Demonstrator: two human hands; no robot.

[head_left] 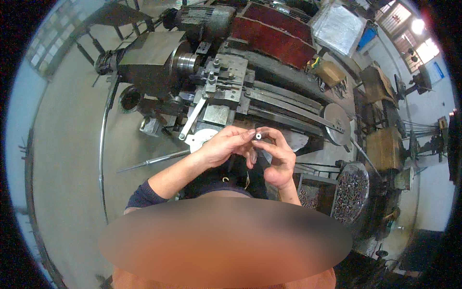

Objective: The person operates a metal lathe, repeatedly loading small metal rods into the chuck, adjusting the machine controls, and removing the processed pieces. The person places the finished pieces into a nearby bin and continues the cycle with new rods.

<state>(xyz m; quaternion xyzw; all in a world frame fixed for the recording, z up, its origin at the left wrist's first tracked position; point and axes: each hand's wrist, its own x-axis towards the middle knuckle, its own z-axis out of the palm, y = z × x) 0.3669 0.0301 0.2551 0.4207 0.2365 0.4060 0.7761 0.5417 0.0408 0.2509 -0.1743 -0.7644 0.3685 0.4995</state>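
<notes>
A small cylindrical metal part (pixel 259 137) with a round hole in its bright end face sits between my hands, in front of the lathe. The thumb and fingers of my left hand (pixel 225 148) pinch it from the left. From the right, the thumb and index finger of my right hand (pixel 279 153) close on it, the other fingers curled. Most of its length is hidden by my fingertips. Just beyond my hands are the lathe's tool carriage (pixel 222 91) and a flat metal lever (pixel 193 118) slanting down from it.
The lathe headstock (pixel 149 62) with its chuck (pixel 186 62) stands at the far left. A long metal rod (pixel 102 149) rises left of me. At the right, a round tray (pixel 367 185) and a rectangular bin (pixel 328 192) hold many small metal parts. A cardboard box (pixel 330 72) lies beyond the bed.
</notes>
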